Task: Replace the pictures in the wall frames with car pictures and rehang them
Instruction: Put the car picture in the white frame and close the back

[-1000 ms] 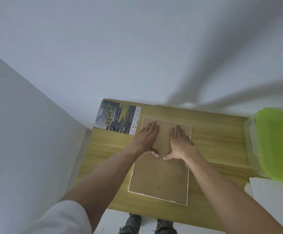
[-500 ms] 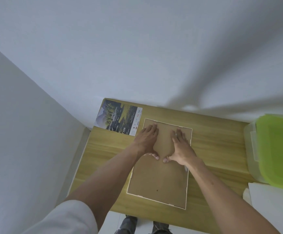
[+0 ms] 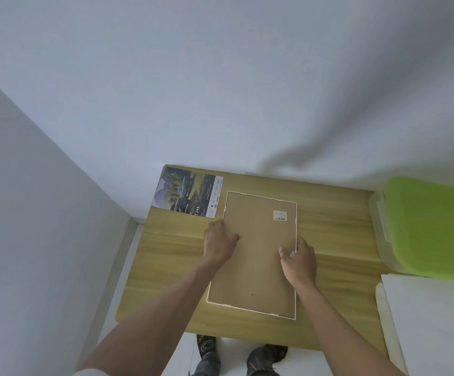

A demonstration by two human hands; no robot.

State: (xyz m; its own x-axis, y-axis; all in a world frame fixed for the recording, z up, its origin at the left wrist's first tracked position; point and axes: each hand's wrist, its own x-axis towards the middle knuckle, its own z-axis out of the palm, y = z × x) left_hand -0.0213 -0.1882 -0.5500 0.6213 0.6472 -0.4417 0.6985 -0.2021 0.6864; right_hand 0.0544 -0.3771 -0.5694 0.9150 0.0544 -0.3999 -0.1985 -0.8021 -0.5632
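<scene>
A white-edged picture frame (image 3: pixel 257 267) lies face down on the wooden table (image 3: pixel 334 226), its brown backing board up, with a small white label (image 3: pixel 280 215) near the far right corner. My left hand (image 3: pixel 218 242) holds the frame's left edge, thumb on the backing and fingers curled over the side. At the right edge my right hand (image 3: pixel 299 260) grips the frame, thumb on the board. A printed car picture (image 3: pixel 188 195) lies flat at the table's far left corner, just left of the frame.
A clear plastic box with a green lid (image 3: pixel 432 226) stands at the table's right end. A white surface (image 3: pixel 432 321) sits in front of it. White walls close in behind and on the left. My shoes (image 3: pixel 264 356) show below the table's near edge.
Both hands have slid apart from the middle of the backing board, where they pressed flat, out to the frame's left and right edges, uncovering the white label.
</scene>
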